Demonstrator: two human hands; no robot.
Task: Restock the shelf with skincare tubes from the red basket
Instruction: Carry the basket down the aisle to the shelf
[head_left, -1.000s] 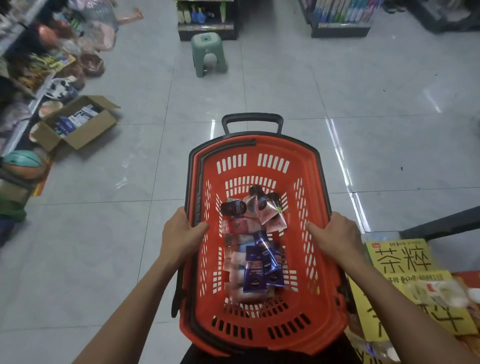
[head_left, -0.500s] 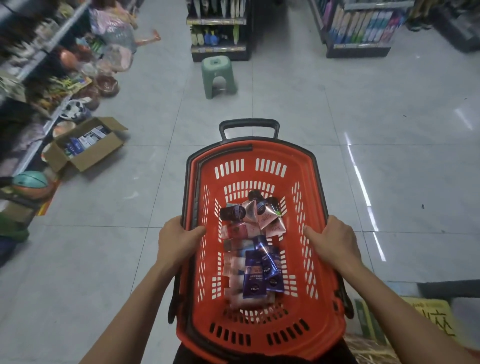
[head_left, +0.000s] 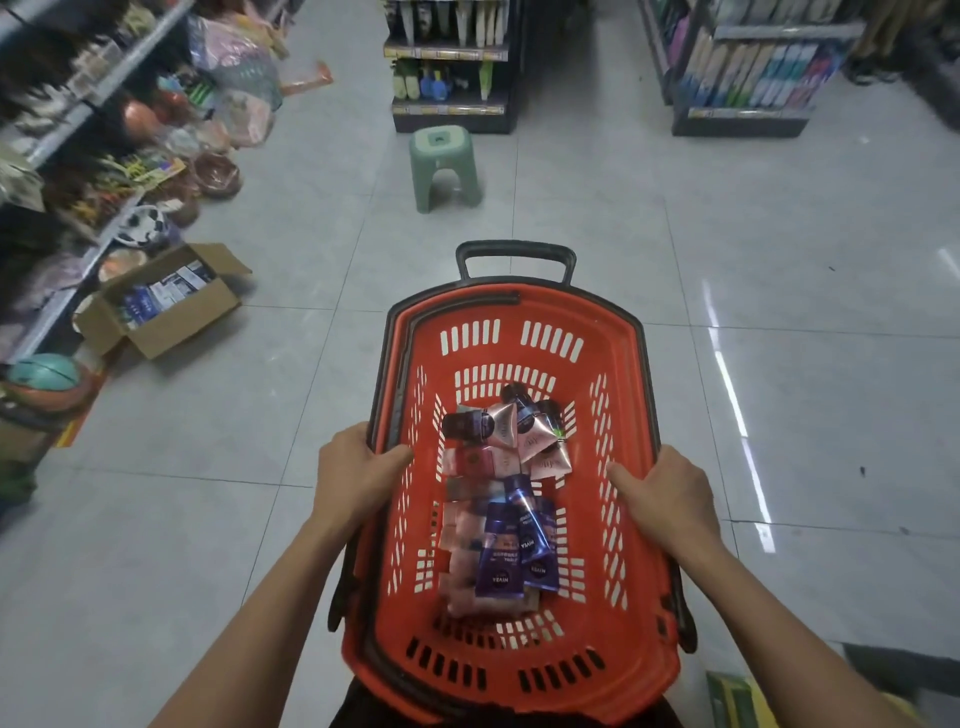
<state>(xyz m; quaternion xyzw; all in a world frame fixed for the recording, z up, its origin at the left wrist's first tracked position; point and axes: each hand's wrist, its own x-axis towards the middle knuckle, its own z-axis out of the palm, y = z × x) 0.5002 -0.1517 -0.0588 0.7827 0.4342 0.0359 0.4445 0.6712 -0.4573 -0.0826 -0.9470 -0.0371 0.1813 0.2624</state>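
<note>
Red plastic fills my view: the basket sits in front of me above the tiled floor, my left hand gripping its left rim and my right hand gripping the right rim, thumbs hooked inside. The tubes all lie heaped on its bottom, pink ones and dark blue ones mixed. None has reached a shelf yet, I judge; the shelves stand well apart from me, past a green stool. The whole restocking is left to do.
</note>
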